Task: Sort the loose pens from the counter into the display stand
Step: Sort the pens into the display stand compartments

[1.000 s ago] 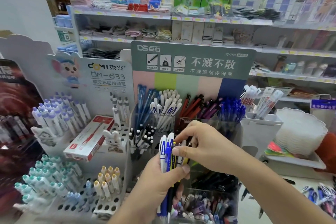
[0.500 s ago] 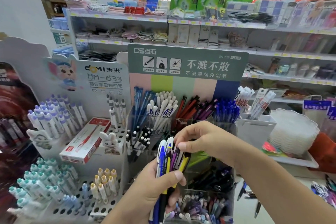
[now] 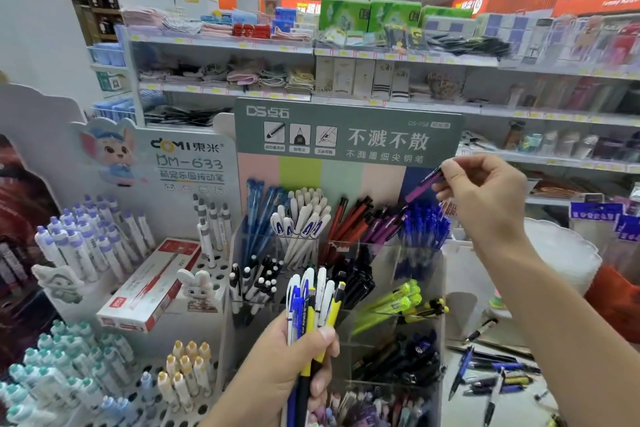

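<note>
The display stand has clear, glossy plastic compartments under a matt printed card header, the bundled pens have smooth shiny plastic barrels, and the red-and-white pen box looks like glossy cardboard.

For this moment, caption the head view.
Right hand lowers a purple pen toward the stand; left hand grips a pen bundle.

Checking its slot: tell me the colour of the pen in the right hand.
Purple pen, pinched by the right hand; head view.
</note>
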